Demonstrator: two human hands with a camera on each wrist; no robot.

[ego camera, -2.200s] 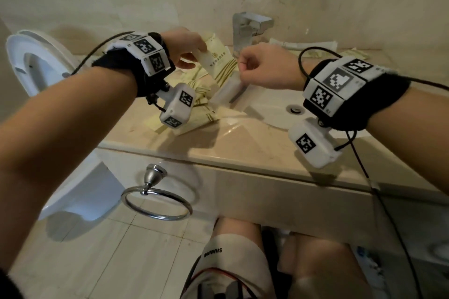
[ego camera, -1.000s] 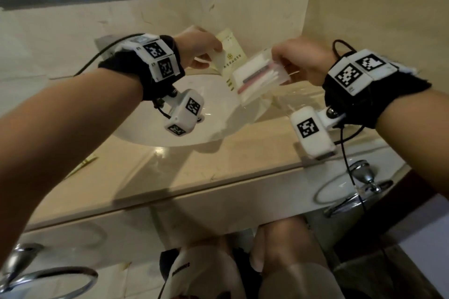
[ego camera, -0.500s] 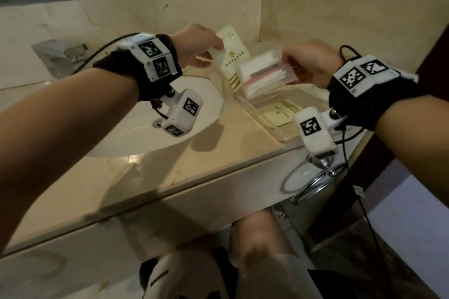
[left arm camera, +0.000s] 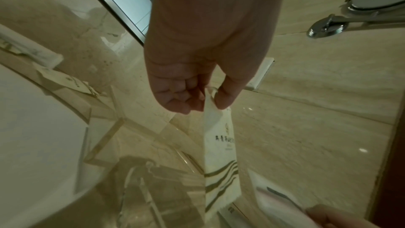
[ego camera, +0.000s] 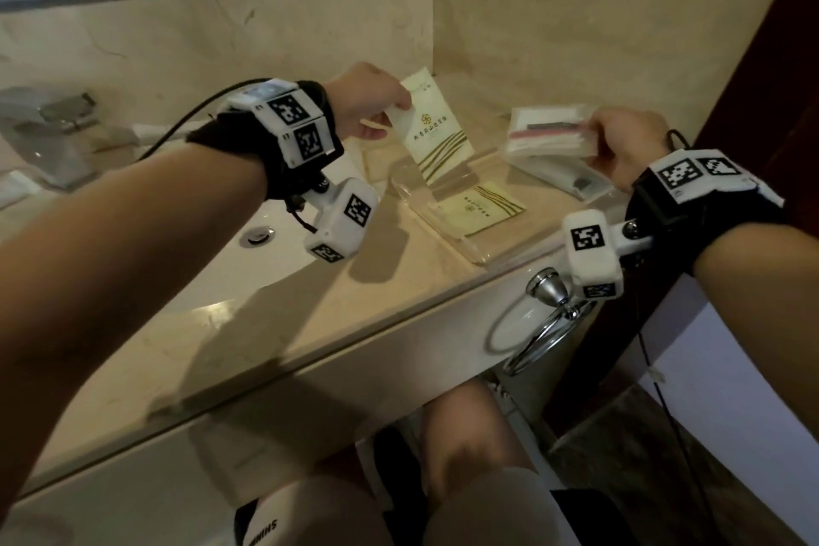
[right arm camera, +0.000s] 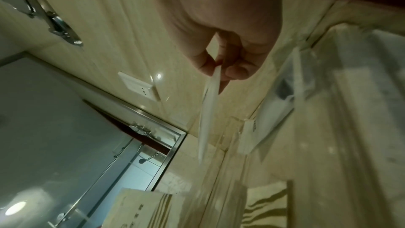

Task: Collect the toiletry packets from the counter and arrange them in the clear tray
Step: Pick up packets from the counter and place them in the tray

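Note:
My left hand (ego camera: 393,113) pinches the top of a cream packet (ego camera: 432,133) with green wavy stripes, which hangs upright with its lower end at the far left of the clear tray (ego camera: 476,255). The left wrist view shows thumb and fingers (left arm camera: 181,100) pinching the packet (left arm camera: 221,153). My right hand (ego camera: 594,140) holds a clear packet (ego camera: 547,133) with white, red and black contents above the tray's right side; it shows edge-on (right arm camera: 208,110) in the right wrist view. One cream packet (ego camera: 483,206) lies flat in the tray, and a clear packet (ego camera: 571,177) lies at its right.
The tray sits at the counter's right end, against the side wall. The sink basin (ego camera: 199,262) and faucet (ego camera: 48,137) are to the left. A chrome towel ring (ego camera: 540,324) hangs below the counter edge. More packets (left arm camera: 70,82) lie on the counter behind the sink.
Both hands carried their packets rightward from over the sink to above the tray. The left packet has dropped lower toward the tray; the right hand's packet moved further right.

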